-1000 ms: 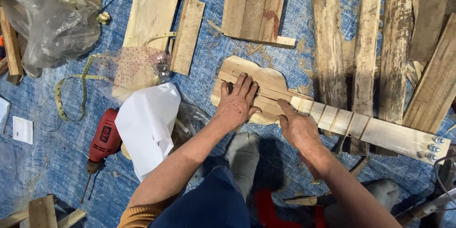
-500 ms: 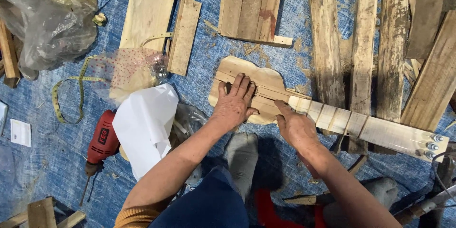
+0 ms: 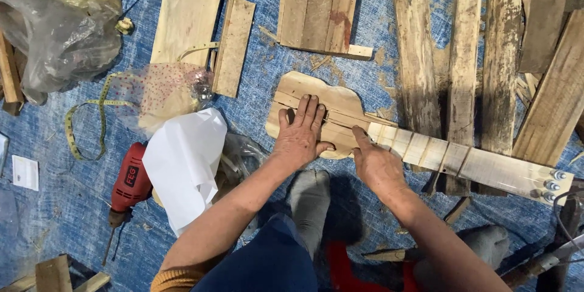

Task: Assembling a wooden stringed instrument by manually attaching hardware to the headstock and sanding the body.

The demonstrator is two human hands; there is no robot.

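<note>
The left hand [image 3: 301, 137] presses flat, fingers spread, on the small wooden guitar [image 3: 340, 115] lying mid-tarp [image 3: 365, 30]. The right hand [image 3: 377, 167] rests open at its neck joint. A red drill [image 3: 129, 184] lies toward the tarp's left edge.

Left hand [image 3: 301, 137] hides middle of guitar-shaped wooden body [image 3: 316, 100]. Drill [image 3: 128, 185] bit tip too thin to tell. Plastic bag [image 3: 58, 24] cut off at left edge; contents blurred.
</note>
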